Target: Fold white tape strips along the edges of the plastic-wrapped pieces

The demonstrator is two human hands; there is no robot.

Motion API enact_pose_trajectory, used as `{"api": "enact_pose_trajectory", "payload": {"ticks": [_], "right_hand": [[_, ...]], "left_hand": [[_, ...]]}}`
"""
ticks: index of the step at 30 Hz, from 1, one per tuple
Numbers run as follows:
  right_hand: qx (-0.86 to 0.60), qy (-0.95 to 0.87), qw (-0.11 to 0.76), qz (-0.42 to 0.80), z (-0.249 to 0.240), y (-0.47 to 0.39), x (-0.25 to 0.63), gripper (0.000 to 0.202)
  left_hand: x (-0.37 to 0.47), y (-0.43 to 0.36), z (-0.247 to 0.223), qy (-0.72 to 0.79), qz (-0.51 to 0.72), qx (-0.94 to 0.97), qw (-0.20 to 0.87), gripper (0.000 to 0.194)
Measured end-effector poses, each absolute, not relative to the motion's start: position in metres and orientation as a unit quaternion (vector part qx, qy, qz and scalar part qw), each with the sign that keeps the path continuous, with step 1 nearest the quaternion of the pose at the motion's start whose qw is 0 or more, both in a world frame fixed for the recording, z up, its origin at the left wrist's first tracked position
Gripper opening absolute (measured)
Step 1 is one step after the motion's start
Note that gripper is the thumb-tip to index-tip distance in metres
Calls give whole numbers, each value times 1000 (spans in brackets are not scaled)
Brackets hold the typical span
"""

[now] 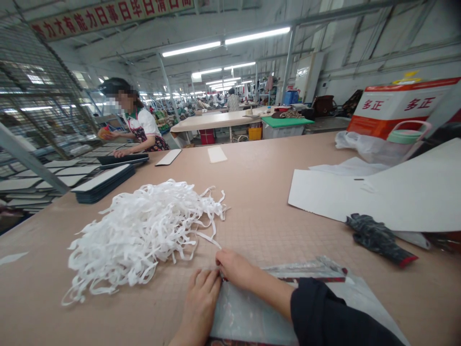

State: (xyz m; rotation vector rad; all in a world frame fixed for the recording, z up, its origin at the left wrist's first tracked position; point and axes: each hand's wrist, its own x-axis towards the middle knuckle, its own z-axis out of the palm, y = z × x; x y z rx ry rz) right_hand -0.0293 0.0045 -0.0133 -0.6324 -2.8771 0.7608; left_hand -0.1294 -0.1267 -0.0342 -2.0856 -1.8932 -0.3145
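Note:
My left hand (202, 298) lies palm down at the left edge of a clear plastic sheet or bag (252, 307), its fingers extended and its thumb hidden. Right beside it, my right hand (236, 269) is closed, fingertips bent down close to the left hand's fingers. What it pinches is covered by the fingers. One white strip (211, 240) runs from a large tangled pile of white strips (144, 235) up to the right hand's knuckles; whether it is held cannot be made out. Dark and red patterned material (309, 279) shows at the plastic's far edge.
A dark glove (378, 238) and a large white board (378, 197) lie to the right on the brown table (259, 192). Stacked panels (104, 185) stand at the left edge, where a co-worker (144, 125) handles others. A white-and-orange box (399, 108) sits back right.

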Motion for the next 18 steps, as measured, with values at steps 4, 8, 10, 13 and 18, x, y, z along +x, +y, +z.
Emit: {"api": "enact_pose_trajectory", "payload": {"ticks": [4,8,10,13,18], "right_hand": [[-216,-962,17,164,-8,1,12,21],[-281,-949,-56,134,1,11,55,21],[-307,-937,-78,148,6,16,69,20],[-302,-938,-61,160,16,17,85,18],[-299,-932,-63,194,42,2,134,16]], "left_hand": [[-130,-121,-25,-674,-126,-718,117,30],[-131,-112,-9,-698,-116,-705,49,22],[-128,-107,-3,-697,-112,-707,47,19],[-115,-101,2,-659,-126,-738,73,22],[-98,-117,10,-576,-210,-780,123,19]]}}
